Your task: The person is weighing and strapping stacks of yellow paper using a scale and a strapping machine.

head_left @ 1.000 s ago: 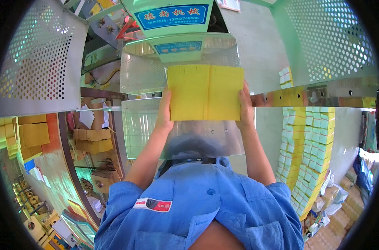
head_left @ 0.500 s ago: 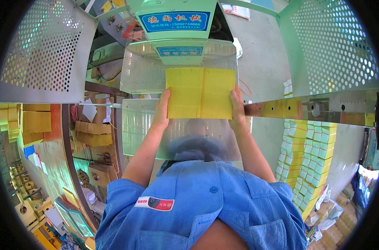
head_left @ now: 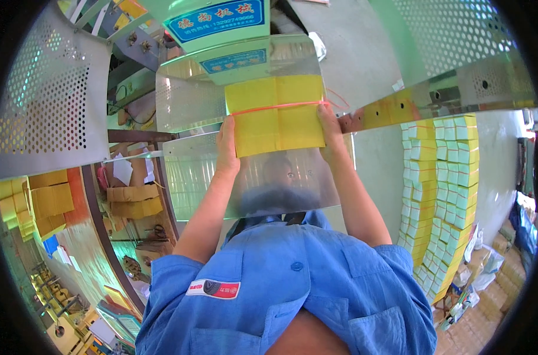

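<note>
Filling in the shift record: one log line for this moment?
left hand: grips yellow paper stack | right hand: grips stack | red band: around stack | steel plate: beneath

the paper stack [head_left: 278, 115] is bright yellow, crossed by a thin orange-red rubber band [head_left: 278, 107]. the machine head [head_left: 215, 26] is pale green with blue label plates, over shiny silver sheet metal [head_left: 280, 177] and grey guards [head_left: 50, 100] dotted with round holes. the shirt [head_left: 280, 284] is blue; the stacked bundles [head_left: 440, 189] are yellow and light green.
</note>
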The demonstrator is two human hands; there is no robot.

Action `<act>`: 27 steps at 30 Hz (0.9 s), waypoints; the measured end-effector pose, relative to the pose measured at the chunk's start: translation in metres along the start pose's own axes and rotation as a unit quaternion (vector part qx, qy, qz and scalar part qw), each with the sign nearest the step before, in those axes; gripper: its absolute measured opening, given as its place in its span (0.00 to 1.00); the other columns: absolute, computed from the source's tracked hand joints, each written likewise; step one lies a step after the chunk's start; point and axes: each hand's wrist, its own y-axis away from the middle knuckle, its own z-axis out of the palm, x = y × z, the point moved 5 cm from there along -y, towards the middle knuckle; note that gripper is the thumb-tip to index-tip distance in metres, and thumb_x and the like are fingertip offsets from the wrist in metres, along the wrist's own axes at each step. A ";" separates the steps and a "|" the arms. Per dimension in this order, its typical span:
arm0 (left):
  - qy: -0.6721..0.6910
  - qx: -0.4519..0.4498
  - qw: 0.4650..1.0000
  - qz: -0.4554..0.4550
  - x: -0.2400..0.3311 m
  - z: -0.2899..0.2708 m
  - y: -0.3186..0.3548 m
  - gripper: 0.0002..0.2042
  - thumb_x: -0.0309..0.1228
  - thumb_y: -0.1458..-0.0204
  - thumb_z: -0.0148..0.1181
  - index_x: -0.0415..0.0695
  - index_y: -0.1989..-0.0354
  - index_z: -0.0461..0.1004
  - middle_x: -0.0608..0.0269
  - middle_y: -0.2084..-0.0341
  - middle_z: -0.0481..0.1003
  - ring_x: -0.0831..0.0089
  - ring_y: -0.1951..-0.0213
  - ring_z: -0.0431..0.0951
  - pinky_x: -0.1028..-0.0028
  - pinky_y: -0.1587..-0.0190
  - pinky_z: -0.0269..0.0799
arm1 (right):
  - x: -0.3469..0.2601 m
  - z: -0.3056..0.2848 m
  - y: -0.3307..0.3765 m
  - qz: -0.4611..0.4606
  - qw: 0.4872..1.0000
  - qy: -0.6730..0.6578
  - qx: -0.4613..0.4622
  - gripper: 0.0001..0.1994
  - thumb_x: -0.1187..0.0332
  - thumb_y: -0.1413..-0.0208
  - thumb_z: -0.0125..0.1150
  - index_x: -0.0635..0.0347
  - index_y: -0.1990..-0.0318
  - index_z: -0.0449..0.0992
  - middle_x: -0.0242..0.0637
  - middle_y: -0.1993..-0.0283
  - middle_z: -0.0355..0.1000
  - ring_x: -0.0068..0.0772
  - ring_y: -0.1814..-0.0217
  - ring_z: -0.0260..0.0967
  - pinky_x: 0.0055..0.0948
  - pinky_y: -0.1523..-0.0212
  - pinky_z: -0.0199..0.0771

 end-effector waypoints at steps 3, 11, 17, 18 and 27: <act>-0.008 0.008 1.000 -0.002 -0.001 0.005 0.000 0.26 0.50 0.40 0.52 0.39 0.45 0.70 0.64 0.52 0.73 0.76 0.50 0.70 0.74 0.47 0.65 | 0.005 -0.001 -0.003 0.002 0.999 -0.033 -0.030 0.29 0.60 0.36 0.48 0.57 0.30 0.52 0.33 0.35 0.61 0.27 0.36 0.59 0.27 0.37 0.59; -0.047 -0.009 0.999 0.012 -0.002 0.009 0.005 0.25 0.49 0.37 0.47 0.41 0.42 0.68 0.65 0.47 0.71 0.76 0.46 0.69 0.73 0.42 0.62 | 0.022 -0.015 -0.013 0.071 0.997 -0.006 -0.029 0.31 0.57 0.37 0.49 0.52 0.28 0.50 0.35 0.31 0.52 0.30 0.31 0.53 0.29 0.33 0.54; -0.010 0.024 1.000 -0.003 -0.005 0.022 0.010 0.24 0.48 0.35 0.44 0.42 0.40 0.66 0.65 0.45 0.69 0.76 0.44 0.68 0.72 0.40 0.61 | 0.036 -0.030 -0.017 0.014 1.000 -0.017 -0.023 0.29 0.55 0.37 0.48 0.51 0.30 0.56 0.42 0.24 0.22 0.32 0.22 0.17 0.29 0.28 0.42; -0.001 0.013 1.000 0.006 -0.004 0.023 0.011 0.25 0.49 0.36 0.46 0.42 0.40 0.67 0.65 0.45 0.70 0.75 0.44 0.68 0.72 0.41 0.61 | 0.032 -0.028 -0.012 0.002 1.000 0.012 0.001 0.29 0.55 0.36 0.48 0.53 0.30 0.55 0.41 0.27 0.30 0.32 0.24 0.25 0.30 0.29 0.45; -0.001 0.002 1.000 0.022 -0.012 -0.008 0.025 0.26 0.52 0.36 0.41 0.43 0.41 0.67 0.64 0.47 0.71 0.73 0.44 0.69 0.71 0.41 0.61 | 0.017 -0.003 -0.006 -0.028 0.997 0.049 -0.060 0.30 0.52 0.33 0.43 0.54 0.29 0.50 0.38 0.29 0.49 0.34 0.27 0.46 0.31 0.31 0.50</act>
